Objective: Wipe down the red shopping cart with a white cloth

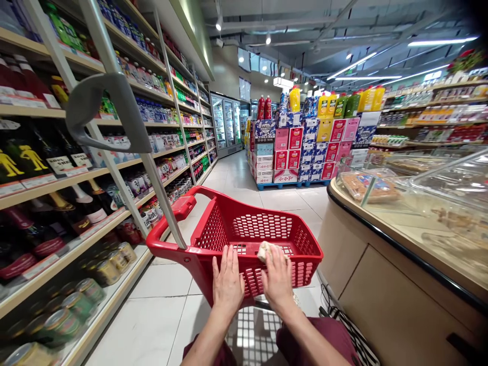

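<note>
A red plastic shopping cart [244,216] with perforated sides stands right in front of me. On its near side, my left hand [229,282] lies flat with fingers stretched upward to the rim and nothing in it. My right hand [277,277] presses a crumpled pale cloth [267,249] against the near rim, its fingers partly covering the cloth. From the cart's left end rises a metal pole with a grey handle [131,117].
Shelves of bottles and cans [152,124] line the left side. To the right is a display counter [366,244] with packaged food, and black cables [341,320] lie at its foot. Stacked drink cartons [301,147] stand on a blue pallet ahead; glass-door fridges [227,122] are farther back.
</note>
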Demonstrator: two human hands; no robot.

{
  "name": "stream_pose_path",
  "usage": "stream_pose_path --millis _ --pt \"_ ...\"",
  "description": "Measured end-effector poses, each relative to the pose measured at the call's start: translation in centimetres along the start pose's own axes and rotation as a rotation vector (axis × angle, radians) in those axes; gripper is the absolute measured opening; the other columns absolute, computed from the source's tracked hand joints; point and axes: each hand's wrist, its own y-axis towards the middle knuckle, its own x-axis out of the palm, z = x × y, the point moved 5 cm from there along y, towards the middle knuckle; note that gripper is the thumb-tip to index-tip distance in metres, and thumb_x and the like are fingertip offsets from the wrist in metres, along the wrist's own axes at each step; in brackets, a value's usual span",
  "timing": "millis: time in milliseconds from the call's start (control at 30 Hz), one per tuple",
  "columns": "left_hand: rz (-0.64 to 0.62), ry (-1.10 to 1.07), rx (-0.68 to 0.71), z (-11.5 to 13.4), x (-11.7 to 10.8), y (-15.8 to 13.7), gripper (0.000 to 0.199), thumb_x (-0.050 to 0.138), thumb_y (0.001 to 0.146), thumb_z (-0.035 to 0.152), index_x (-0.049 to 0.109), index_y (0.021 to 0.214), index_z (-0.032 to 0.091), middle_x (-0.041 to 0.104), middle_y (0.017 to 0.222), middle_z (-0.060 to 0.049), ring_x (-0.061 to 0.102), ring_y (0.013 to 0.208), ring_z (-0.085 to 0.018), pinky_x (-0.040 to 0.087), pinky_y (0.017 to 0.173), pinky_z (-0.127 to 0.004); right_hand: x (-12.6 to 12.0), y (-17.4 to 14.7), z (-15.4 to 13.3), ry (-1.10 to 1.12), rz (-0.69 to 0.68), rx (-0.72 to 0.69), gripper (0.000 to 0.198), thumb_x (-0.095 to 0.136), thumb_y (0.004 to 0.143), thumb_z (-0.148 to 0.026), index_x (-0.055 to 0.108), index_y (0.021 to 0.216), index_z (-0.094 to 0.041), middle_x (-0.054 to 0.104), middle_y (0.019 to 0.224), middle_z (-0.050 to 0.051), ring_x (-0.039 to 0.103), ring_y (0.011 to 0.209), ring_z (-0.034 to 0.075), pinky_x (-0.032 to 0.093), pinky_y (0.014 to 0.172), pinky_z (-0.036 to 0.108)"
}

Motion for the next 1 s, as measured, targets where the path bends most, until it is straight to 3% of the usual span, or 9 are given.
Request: stream_pose_path --millis 100,300,500,733,900,1000 --pt "0.011 0.000 -0.017 -0.8 -0.5 0.1 0.061 0.046 0.073 0.024 0.031 0.131 0.011 0.035 0.137 -0.010 0.020 0.130 -0.023 0.012 0.106 -0.048 0.4 -0.1 -2.5 0.046 -0.023 -0.094 0.046 0.037 0.081 -0.026 0.042 0.125 -0.013 0.032 0.138 0.011 0.017 0.130 0.025 0.015 0.102 0.048" --pt "0.076 0.024 -0.090 -3.3 -2.1 -0.2 0.062 0.046 0.073 0.021 0.030 0.131 0.010 0.036 0.135 -0.012 0.022 0.129 -0.025 0.007 0.106 -0.051 0.7 -0.6 -1.7 0.014 0.022 -0.059 0.047 0.034 0.081 -0.022 0.038 0.127 -0.012 0.034 0.136 0.014 0.018 0.129 0.026 0.016 0.100 0.052" --pt "0.059 0.040 -0.041 -4.0 -2.4 -1.1 0.062 0.045 0.073 0.022 0.029 0.132 0.012 0.037 0.135 -0.011 0.021 0.129 -0.024 0.009 0.106 -0.049 0.3 -0.1 -7.3 0.106 -0.032 -0.167 0.049 0.040 0.079 -0.026 0.039 0.127 -0.014 0.032 0.137 0.012 0.018 0.129 0.027 0.017 0.101 0.049" --pt "0.094 0.037 -0.104 -6.0 -3.9 -1.1 0.056 0.042 0.075 0.021 0.034 0.129 0.012 0.040 0.133 -0.011 0.026 0.128 -0.023 0.007 0.106 -0.049 0.0 0.1 -5.3 0.065 0.005 -0.090 0.046 0.035 0.080 -0.020 0.041 0.125 -0.012 0.034 0.135 0.014 0.022 0.127 0.027 0.017 0.099 0.051" --pt "0.155 0.018 -0.101 -6.9 -4.6 -1.2 0.057 0.042 0.076 0.021 0.031 0.130 0.010 0.040 0.132 -0.013 0.027 0.127 -0.023 0.006 0.106 -0.047 0.0 1.1 -11.6 0.177 -0.059 -0.203 0.050 0.039 0.079 -0.023 0.038 0.128 -0.013 0.028 0.139 0.011 0.018 0.129 0.028 0.020 0.100 0.050" --pt "0.208 0.029 -0.135 -8.2 -5.1 -1.3 0.062 0.041 0.076 0.018 0.021 0.134 0.010 0.037 0.134 -0.014 0.027 0.127 -0.024 0.006 0.105 -0.049 -0.3 1.4 -12.1 0.201 -0.092 -0.259 0.049 0.037 0.079 -0.023 0.037 0.128 -0.016 0.028 0.140 0.008 0.021 0.128 0.026 0.017 0.101 0.050"
